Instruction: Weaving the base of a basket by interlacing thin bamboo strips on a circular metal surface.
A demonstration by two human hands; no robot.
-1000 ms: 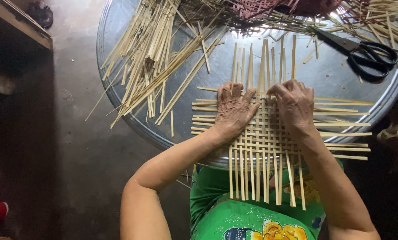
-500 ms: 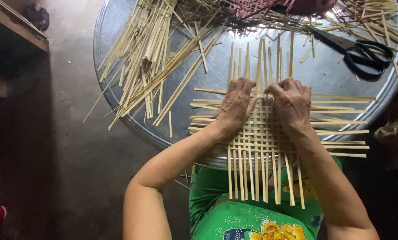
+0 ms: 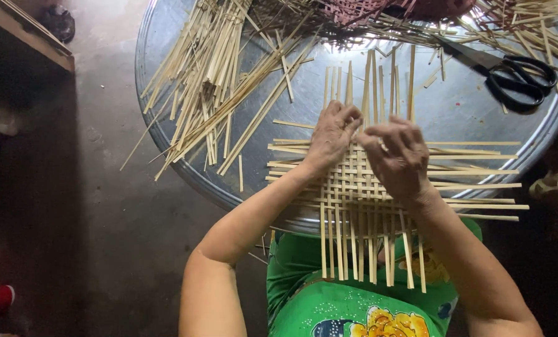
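A half-woven mat of pale bamboo strips (image 3: 366, 187) lies on a round metal tray (image 3: 453, 112), its loose ends sticking out on all sides and over the tray's near rim. My left hand (image 3: 333, 134) rests on the mat's far edge with fingers curled on the upright strips. My right hand (image 3: 396, 156) is beside it, fingers bent and pinching strips near the mat's middle top. Both hands nearly touch each other.
A heap of loose bamboo strips (image 3: 223, 75) covers the tray's left and far side. Black-handled scissors (image 3: 509, 72) lie at the far right. A dark wooden ledge (image 3: 29, 37) is at the upper left, above a grey concrete floor (image 3: 92, 218).
Both hands have lifted from lying flat on the mat to curled fingers working the strips at its far edge. The view has shifted slightly.
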